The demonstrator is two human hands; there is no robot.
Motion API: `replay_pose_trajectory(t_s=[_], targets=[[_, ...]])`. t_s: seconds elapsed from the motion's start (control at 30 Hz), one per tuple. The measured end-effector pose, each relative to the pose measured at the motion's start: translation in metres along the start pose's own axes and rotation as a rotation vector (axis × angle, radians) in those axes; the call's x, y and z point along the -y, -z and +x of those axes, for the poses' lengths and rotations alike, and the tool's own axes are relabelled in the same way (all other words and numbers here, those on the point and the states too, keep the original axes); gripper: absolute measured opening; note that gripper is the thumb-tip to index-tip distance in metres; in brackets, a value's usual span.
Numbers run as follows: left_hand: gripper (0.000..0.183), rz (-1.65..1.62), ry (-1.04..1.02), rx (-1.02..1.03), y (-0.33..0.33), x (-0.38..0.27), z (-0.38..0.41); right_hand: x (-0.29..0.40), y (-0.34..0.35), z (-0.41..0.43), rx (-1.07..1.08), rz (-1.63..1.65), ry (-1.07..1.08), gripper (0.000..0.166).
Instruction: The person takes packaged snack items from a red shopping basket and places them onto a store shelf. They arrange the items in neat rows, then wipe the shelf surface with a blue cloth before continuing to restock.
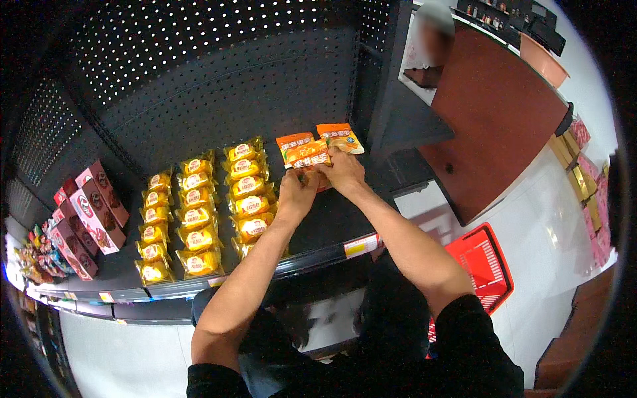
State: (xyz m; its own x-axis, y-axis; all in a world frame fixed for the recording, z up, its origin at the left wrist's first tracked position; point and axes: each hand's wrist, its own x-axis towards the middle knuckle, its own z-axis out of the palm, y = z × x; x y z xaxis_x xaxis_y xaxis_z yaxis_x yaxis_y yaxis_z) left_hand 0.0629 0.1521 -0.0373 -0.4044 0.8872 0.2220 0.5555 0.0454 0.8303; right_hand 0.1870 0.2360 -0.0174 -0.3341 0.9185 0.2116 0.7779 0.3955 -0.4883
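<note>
At the right end of a black shelf, my left hand has its fingers curled at the lower edge of an orange snack packet. My right hand grips the right side of that same packet. Behind it lie a second orange packet on the left and a third on the right. A bit more orange wrapping shows below my fingers, mostly hidden by them. Left of my hands, yellow wrapped cakes stand in three rows running front to back.
Pink boxes stand farther left on the shelf. A price label is on its front edge, with a perforated back panel behind. A red shopping basket sits on the floor at right. A person is beyond the shelf's end, near a reddish-brown counter.
</note>
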Motion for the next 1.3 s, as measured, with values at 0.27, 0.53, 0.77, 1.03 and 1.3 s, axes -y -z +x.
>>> replay_pose_trajectory(t_s=[0.27, 0.53, 0.77, 1.03, 1.3], targets=[[0.042, 0.029, -0.097, -0.062, 0.0, -0.001, -0.001, -0.004, -0.017, 0.006, -0.031, 0.017, 0.027, 0.049], [0.035, 0.261, -0.193, 0.076, 0.003, -0.021, -0.01, -0.003, -0.015, 0.002, 0.01, 0.078, -0.015, 0.056], [0.055, 0.458, -0.282, 0.096, -0.005, -0.015, -0.037, 0.009, 0.001, -0.009, 0.028, 0.022, 0.015, 0.052], [0.053, 0.555, -0.315, 0.133, -0.007, -0.016, -0.043, 0.001, 0.001, -0.013, 0.066, 0.001, 0.015, 0.045], [0.052, 0.493, -0.357, 0.087, -0.008, -0.009, -0.042, -0.004, 0.0, -0.016, 0.071, 0.024, 0.029, 0.041]])
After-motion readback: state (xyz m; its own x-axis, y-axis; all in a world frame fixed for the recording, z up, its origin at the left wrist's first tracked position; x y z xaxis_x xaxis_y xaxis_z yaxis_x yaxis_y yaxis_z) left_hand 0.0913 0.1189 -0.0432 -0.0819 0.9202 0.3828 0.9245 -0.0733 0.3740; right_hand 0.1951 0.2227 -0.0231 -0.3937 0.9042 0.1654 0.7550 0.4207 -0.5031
